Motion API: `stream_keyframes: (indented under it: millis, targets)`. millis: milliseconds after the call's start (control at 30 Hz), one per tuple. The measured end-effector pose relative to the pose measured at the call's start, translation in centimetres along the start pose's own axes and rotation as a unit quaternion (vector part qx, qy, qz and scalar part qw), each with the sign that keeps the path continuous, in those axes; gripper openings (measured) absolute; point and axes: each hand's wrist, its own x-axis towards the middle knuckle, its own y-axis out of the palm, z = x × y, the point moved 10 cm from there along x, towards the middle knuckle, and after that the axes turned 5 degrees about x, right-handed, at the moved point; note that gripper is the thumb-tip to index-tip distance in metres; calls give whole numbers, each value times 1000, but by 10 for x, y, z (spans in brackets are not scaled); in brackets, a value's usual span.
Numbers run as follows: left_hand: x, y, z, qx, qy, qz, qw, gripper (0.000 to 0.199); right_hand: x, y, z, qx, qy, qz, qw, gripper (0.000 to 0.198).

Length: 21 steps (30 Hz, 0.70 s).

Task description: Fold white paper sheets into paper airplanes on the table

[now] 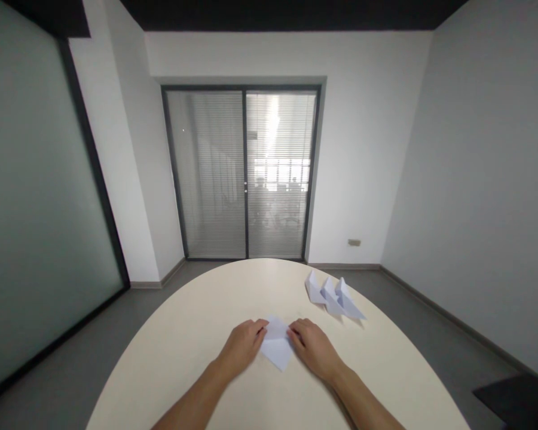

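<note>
A small white sheet of paper, turned like a diamond with a crease across its middle, is between my two hands just above or on the table. My left hand pinches its left corner between thumb and fingers. At the opposite corner, my right hand grips the paper the same way, fingers curled. Farther off to the right stand three folded white paper boats, set close together in a row with their peaks up.
The round cream table fills the foreground, its curved edge running around the far side. Beyond it are a glass door with blinds, white walls and a grey floor. A dark flat object shows at the lower right.
</note>
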Motion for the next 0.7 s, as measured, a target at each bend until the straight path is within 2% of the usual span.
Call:
stream_keyframes:
  millis: [367, 600, 700]
  targets:
    - [-3, -6, 7, -22, -50, -1, 999, 37, -3, -1, -3, 44, 28, 6, 999, 33]
    - [-4, -12, 1, -38, -6, -36, 999, 46, -3, -2, -3, 53, 15, -4, 998, 39]
    - [-4, -11, -1, -24, 9, -35, 999, 44, -3, -3, 2, 53, 1, 0, 999, 38]
